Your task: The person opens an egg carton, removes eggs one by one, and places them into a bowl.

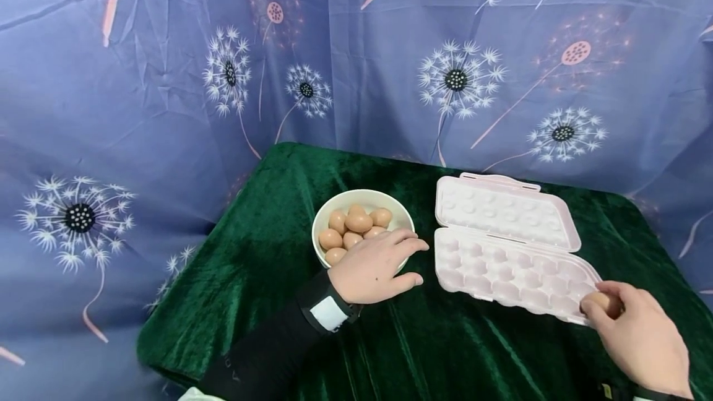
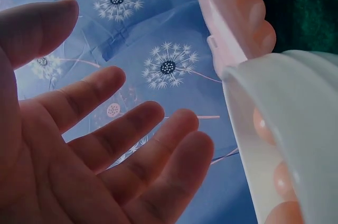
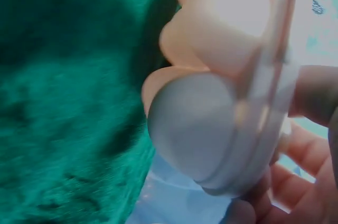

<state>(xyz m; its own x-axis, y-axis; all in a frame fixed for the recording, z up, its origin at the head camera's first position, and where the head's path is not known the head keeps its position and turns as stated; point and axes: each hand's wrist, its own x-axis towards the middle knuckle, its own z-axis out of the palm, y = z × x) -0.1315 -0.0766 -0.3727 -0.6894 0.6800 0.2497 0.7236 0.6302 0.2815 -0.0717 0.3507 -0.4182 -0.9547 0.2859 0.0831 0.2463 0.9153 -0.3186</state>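
Note:
My left hand (image 1: 374, 271) is over the right side of a cream bowl (image 1: 319, 223) that holds several brown eggs (image 1: 359, 221). Its fingers spread loosely toward the right, and the left wrist view shows an empty palm (image 2: 58, 166) beside the bowl wall (image 2: 303, 92). At the right end of a pale pink egg box (image 1: 504, 274), my right hand (image 1: 646, 336) grips one brown egg (image 1: 611, 304) between thumb and fingers, over the corner cups. The other cups in view look vacant. In the right wrist view, the box's rounded cups (image 3: 195, 123) hide that egg.
The box's lid (image 1: 504, 206) lies folded back behind its base. A dark green velvet cloth (image 1: 245, 265) covers the table. Blue dandelion-print curtains (image 1: 384, 79) hang behind the table and along its left side.

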